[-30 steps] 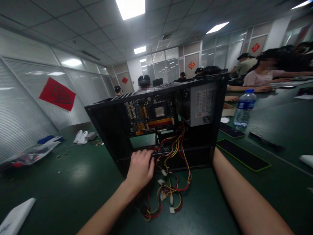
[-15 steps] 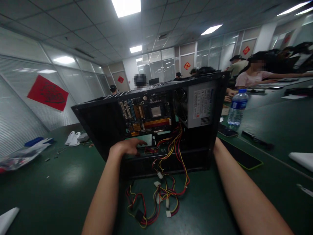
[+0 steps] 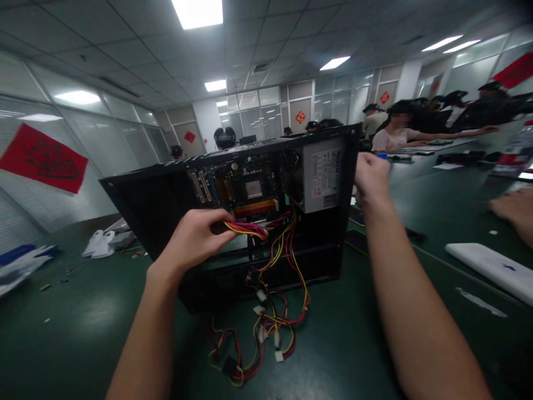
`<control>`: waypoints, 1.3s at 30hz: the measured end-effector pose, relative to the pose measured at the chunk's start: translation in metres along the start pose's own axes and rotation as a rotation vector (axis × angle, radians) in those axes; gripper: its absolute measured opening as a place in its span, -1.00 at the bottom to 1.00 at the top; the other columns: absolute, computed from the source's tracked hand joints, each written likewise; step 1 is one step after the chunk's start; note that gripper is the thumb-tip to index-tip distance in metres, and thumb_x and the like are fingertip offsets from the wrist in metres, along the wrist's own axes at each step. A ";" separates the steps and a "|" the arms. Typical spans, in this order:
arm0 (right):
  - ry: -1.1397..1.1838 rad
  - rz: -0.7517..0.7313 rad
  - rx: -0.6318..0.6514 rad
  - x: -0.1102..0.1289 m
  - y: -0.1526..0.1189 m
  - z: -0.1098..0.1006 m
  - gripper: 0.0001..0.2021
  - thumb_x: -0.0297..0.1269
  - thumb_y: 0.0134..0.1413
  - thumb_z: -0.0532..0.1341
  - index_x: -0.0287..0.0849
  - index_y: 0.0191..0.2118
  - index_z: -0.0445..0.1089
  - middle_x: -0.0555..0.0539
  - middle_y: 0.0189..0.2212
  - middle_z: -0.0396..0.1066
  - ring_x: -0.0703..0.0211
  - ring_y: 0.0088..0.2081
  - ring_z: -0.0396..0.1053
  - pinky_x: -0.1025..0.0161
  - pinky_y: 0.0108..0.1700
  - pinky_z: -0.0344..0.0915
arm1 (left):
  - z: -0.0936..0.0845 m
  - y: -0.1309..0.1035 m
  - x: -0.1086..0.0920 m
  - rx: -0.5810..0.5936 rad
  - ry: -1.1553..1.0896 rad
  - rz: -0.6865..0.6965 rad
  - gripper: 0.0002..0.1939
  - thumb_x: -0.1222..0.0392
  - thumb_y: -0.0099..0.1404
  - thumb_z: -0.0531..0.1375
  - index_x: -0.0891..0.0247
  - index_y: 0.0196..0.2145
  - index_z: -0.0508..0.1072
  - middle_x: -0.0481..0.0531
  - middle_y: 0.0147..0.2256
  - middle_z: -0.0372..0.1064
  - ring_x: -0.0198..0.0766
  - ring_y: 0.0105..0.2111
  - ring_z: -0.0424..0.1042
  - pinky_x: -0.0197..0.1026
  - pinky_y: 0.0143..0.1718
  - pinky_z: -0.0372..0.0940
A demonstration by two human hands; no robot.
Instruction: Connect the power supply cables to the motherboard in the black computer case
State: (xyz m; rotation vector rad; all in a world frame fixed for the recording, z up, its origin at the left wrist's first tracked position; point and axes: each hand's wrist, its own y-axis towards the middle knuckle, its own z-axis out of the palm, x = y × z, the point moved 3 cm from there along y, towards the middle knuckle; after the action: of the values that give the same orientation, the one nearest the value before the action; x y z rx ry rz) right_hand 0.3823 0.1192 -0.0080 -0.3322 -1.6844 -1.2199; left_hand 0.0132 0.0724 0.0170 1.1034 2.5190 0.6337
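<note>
The black metal computer case (image 3: 137,214) stands on the near middle of the table, its open side facing the wearer. The left hand (image 3: 197,236) pinches a bundle of red, yellow and pink wires (image 3: 250,229) between thumb and fingers, in front of the green-black circuit board (image 3: 264,173); half a second ago it reached lower into the case without that bundle raised. The right hand (image 3: 372,180), then hidden behind the case's right side, now shows at the far upper right edge, fingers curled; whether they grip the edge cannot be told. The silver-grey metal power supply box (image 3: 322,178) sits at the case's upper right, and loose red and yellow cables (image 3: 291,320) spill nearward.

The green tabletop (image 3: 333,344) bears a flat white slab (image 3: 491,272) on the right, with another person's hand (image 3: 514,211) just beyond. The view has swung right. Red paper with dark characters (image 3: 48,158) hangs on the left glass wall; people sit farther back under bright ceiling panels (image 3: 197,12).
</note>
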 end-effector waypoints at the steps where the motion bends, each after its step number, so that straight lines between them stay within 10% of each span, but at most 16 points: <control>1: 0.096 0.033 -0.023 0.010 0.003 -0.008 -0.58 -0.25 0.39 -0.02 -0.55 -0.11 0.45 -0.34 -0.21 0.51 0.42 -0.42 0.40 0.34 -0.37 0.26 | -0.008 -0.002 -0.012 -0.082 0.059 0.047 -0.82 0.11 0.30 0.23 0.26 -0.28 0.56 0.02 -0.33 0.56 -0.25 -0.35 0.52 -0.26 -0.31 0.32; 6: 0.449 -0.249 -0.024 0.091 -0.039 -0.043 -0.71 -0.32 0.33 0.06 -0.42 -0.20 0.46 -0.17 -0.35 0.49 0.48 -0.49 0.33 0.35 -0.38 0.22 | -0.018 -0.008 -0.052 -0.275 0.331 0.239 -0.82 0.10 0.31 0.24 0.23 -0.21 0.51 0.05 -0.27 0.56 -0.20 -0.28 0.52 -0.19 -0.25 0.34; 12: 0.211 -0.481 0.931 0.141 -0.131 -0.004 -0.66 -0.10 0.27 0.19 -0.30 -0.24 0.55 0.02 -0.39 0.51 0.38 -0.42 0.39 0.41 -0.36 0.27 | -0.014 -0.007 -0.060 -0.415 0.421 0.235 -0.76 0.02 0.32 0.25 0.21 -0.16 0.46 0.03 -0.30 0.54 -0.21 -0.33 0.50 -0.19 -0.24 0.32; 16: 0.284 -0.489 1.205 0.134 -0.144 0.016 -0.69 -0.10 0.26 0.20 -0.25 -0.23 0.57 0.03 -0.41 0.49 0.32 -0.38 0.40 0.40 -0.35 0.23 | -0.021 -0.012 -0.057 -0.421 0.318 0.207 -0.76 0.04 0.32 0.26 0.22 -0.16 0.46 0.03 -0.28 0.54 -0.20 -0.30 0.51 -0.19 -0.21 0.35; 24: 0.303 -0.361 1.134 0.127 -0.124 0.008 -0.55 0.08 0.21 0.23 -0.29 -0.39 0.47 0.02 -0.55 0.28 0.35 -0.50 0.14 0.35 -0.47 0.02 | -0.031 -0.021 -0.041 0.010 -0.282 0.032 -0.45 -0.01 0.22 0.38 0.18 0.12 0.43 0.06 -0.05 0.54 -0.17 -0.15 0.55 -0.19 -0.11 0.46; 33: 0.381 -0.343 1.230 0.128 -0.132 0.009 -0.66 -0.04 0.26 0.22 -0.28 -0.17 0.45 0.00 -0.46 0.35 0.33 -0.47 0.23 0.37 -0.46 0.16 | -0.021 -0.017 -0.045 -0.083 -0.664 -0.056 -0.41 0.12 0.31 0.31 0.21 0.25 0.34 0.14 -0.03 0.53 -0.08 -0.10 0.56 -0.06 -0.02 0.48; 39: 0.395 -0.396 1.065 0.124 -0.131 0.015 -0.58 -0.17 0.26 0.23 -0.26 0.16 0.40 -0.11 -0.20 0.52 0.19 -0.28 0.44 0.27 -0.28 0.39 | -0.013 -0.008 -0.040 -0.215 -0.861 -0.139 -0.45 0.16 0.33 0.26 0.27 0.23 0.31 0.14 -0.11 0.53 -0.18 -0.24 0.57 -0.10 -0.12 0.52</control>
State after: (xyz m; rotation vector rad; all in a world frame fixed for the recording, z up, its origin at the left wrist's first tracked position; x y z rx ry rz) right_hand 0.2257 0.0336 0.0204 0.8608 -1.8248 -0.4442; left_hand 0.0280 0.0339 0.0284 0.8571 1.7178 0.2822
